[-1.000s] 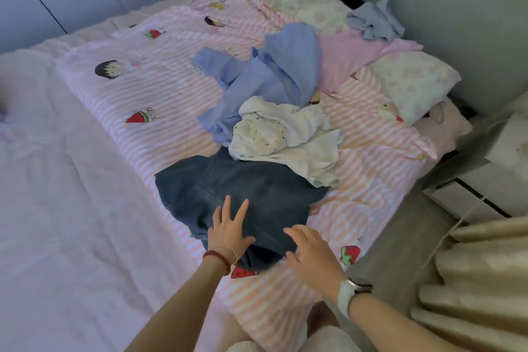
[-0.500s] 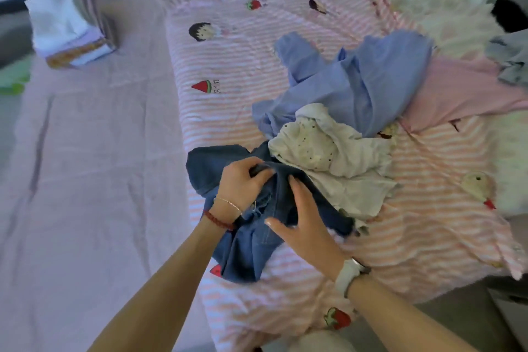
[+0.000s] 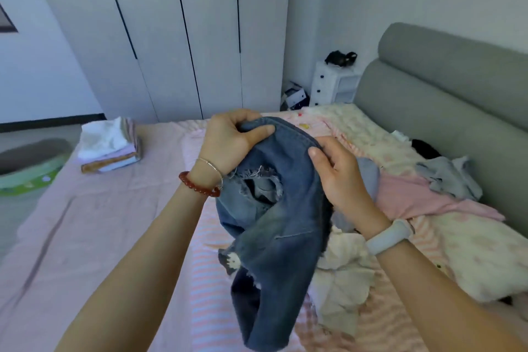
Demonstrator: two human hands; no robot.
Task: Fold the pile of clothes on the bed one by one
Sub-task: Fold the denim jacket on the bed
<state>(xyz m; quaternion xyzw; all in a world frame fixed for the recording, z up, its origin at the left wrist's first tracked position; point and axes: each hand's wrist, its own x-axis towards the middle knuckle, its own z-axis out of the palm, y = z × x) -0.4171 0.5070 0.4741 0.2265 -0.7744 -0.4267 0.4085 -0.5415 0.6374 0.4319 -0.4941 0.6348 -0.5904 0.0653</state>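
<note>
- Standing at the near edge of the bed (image 3: 85,223), a person holds a pair of denim shorts (image 3: 280,237) up over the pink striped quilt (image 3: 205,280), with a stack of folded clothes (image 3: 110,144) sitting toward the far left corner of the mattress.
- At left, the left hand (image 3: 231,137), wearing a red bead bracelet (image 3: 197,184) and a thin bangle, grips one end of the waistband, thumb laid across the front of the cloth and fingers curled behind it.
- Between the hands the waistband runs roughly level from left to right at the top; the shorts hang from it with their long axis near vertical, frayed hem pointing down toward the near edge of the bed, a ragged tear showing just below the left hand.
- At right, the right hand (image 3: 337,177), with a pale wristband (image 3: 390,236) on the wrist, pinches the other end of the waistband, thumb on the front and fingers hidden behind the denim.
- Below and to the right of the shorts lies the unfolded pile: a cream garment (image 3: 343,280) near the bed's near edge, a pink garment (image 3: 414,197) and a grey garment (image 3: 448,177) farther right, toward the padded grey headboard (image 3: 443,80).
</note>
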